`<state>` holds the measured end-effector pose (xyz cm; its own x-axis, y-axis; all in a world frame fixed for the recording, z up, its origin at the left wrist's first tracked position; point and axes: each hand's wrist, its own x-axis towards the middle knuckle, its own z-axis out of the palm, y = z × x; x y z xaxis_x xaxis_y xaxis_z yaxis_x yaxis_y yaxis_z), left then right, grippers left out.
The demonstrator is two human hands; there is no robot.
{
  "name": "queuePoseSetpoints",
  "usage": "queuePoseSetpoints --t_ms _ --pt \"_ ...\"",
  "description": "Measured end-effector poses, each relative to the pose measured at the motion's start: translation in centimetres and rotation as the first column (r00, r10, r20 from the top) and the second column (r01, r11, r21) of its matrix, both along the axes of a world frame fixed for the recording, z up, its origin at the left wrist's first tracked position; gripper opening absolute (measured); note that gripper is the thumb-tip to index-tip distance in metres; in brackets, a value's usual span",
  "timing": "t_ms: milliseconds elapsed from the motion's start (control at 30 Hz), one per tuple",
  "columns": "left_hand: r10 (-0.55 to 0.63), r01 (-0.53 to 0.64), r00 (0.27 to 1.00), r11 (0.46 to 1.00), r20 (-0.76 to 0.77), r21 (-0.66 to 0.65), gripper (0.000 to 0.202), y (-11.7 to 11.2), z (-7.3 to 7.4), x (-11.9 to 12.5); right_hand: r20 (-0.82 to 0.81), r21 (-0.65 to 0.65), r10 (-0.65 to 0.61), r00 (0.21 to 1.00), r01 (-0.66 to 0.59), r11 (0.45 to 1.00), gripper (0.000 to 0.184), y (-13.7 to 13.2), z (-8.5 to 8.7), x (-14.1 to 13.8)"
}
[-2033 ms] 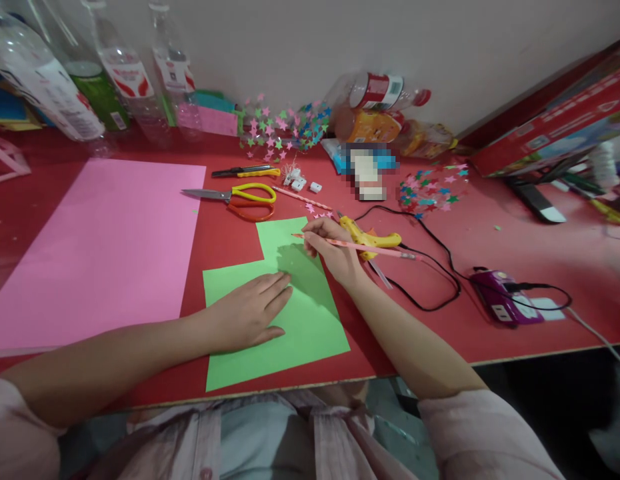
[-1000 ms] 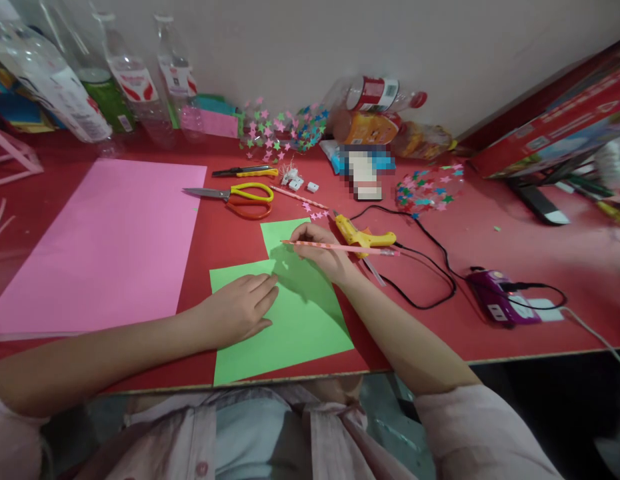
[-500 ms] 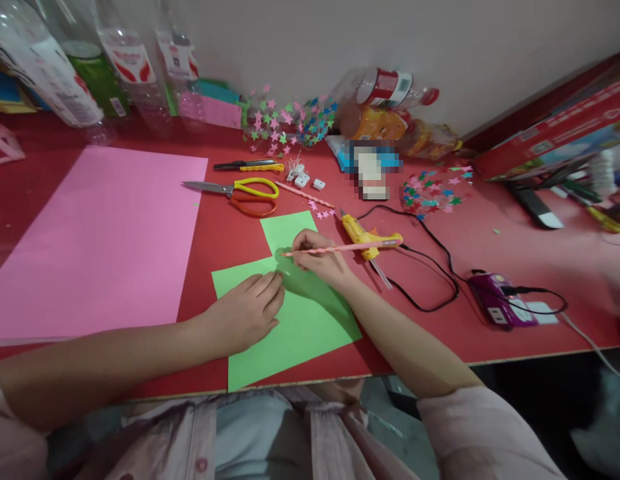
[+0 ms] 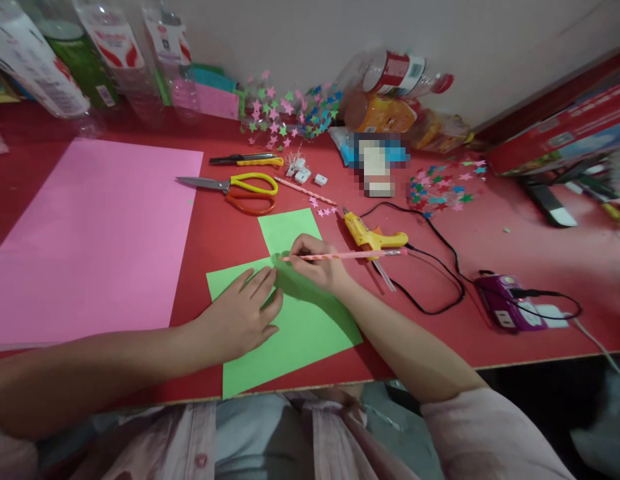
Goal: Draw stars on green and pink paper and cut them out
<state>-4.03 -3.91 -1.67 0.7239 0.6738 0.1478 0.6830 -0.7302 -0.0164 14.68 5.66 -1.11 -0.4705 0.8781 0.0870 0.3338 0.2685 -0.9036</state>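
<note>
A: Where are the hands?
B: Both are over green paper at the near edge of a red table. The left hand lies palm down on the paper's left part, fingers extended and slightly spread, gripping nothing

A: And the right hand?
B: It pinches a pink pencil in a writing grip. The tip points left, by the inner corner where the paper's wide near part meets its narrower far part; whether it touches the paper, I cannot tell. The pencil's other end extends right, across the view of a yellow glue gun

A: What lies around them?
B: On the left, a large pink sheet. Beyond the green paper, scissors with yellow and orange handles, their blade tips over the pink sheet's edge, and a yellow-and-black cutter just farther off. Small pink stars lie near the glue gun

A: Anything farther out?
B: Plastic bottles stand at the far left, and a purple power adapter sits on the right, a black cable running to it
</note>
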Motion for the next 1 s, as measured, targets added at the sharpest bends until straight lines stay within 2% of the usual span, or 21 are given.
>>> queuePoseSetpoints --t_ms 433,1000 --pt "-0.027 0.027 0.999 1.000 -0.030 -0.009 0.053 0.21 0.18 -0.13 0.043 0.020 0.044 0.998 -0.045 0.999 0.008 0.10 0.01 0.09" --pt "-0.021 0.021 0.999 1.000 -0.041 -0.005 0.052 0.18 0.15 -0.05 0.078 0.053 -0.070 0.994 0.066 0.996 0.009 0.02 0.01 -0.28"
